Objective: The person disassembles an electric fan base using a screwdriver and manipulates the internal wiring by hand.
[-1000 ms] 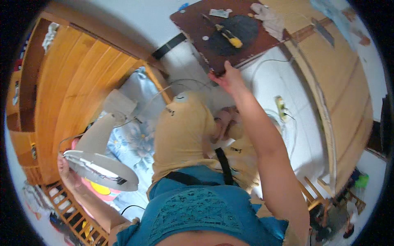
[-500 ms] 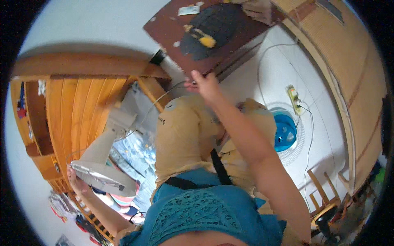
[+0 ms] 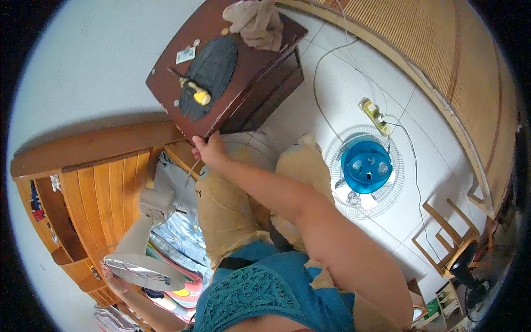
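A white electric fan body (image 3: 131, 239), stripped of its blades and guard, lies tilted at my left side, its motor housing (image 3: 156, 205) away from me. The hollow underside of its round base shows. My left hand (image 3: 115, 281) grips the rim of that base. A grey power cord (image 3: 187, 180) runs from the fan up to my right hand (image 3: 211, 150), which pinches it beside the near corner of the dark red cabinet (image 3: 180, 119). Beyond the hand, more cord loops over my knees.
A blue fan blade (image 3: 365, 169) lies in a wire guard (image 3: 338, 193) on the tiled floor, near a power strip (image 3: 373, 116). The cabinet bears a yellow-handled screwdriver (image 3: 200, 95) on a dark oval piece (image 3: 221, 61), and a cloth (image 3: 257, 25). A mat-topped bed (image 3: 431, 44) stands right.
The view has turned rightward, so the cabinet and my right hand sit further left. My right hand is now close to the cabinet's corner, still with the cord. The left hand keeps its hold.
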{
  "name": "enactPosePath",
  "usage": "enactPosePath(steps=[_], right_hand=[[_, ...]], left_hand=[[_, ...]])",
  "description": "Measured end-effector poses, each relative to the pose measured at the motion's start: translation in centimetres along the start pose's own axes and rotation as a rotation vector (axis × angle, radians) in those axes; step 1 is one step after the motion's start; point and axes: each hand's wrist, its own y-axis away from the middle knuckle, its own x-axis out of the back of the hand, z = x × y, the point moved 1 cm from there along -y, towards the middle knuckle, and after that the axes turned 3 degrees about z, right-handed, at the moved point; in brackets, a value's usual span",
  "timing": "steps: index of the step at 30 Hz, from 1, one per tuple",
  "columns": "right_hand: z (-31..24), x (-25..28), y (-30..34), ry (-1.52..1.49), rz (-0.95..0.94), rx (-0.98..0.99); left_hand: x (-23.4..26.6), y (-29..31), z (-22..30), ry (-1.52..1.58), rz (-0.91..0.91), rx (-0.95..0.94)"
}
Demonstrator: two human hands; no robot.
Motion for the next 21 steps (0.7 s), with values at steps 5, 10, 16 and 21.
enactPosePath(steps=[5, 10, 16, 21], right_hand=[[5.7, -4.1, -4.5, 0.266, 0.048, 0.050], [5.7, -5.9, 1.0, 0.561, -0.012, 0.059], [6.4, -8.0, -0.2, 0.426, 0.125, 0.084], [4.1, -7.3, 1.2, 0.374, 0.089, -0.161]], left_hand=[[-4.7, -1.3, 1.9, -0.023, -0.179, -0.041], [-5.2, 1.8, 1.5, -0.048, -0.223, 0.012], [-6.5, -0.7, 3.1, -0.073, -0.397, 0.088], [-5.5, -0.4, 2.7, -0.056, -0.166, 0.134]])
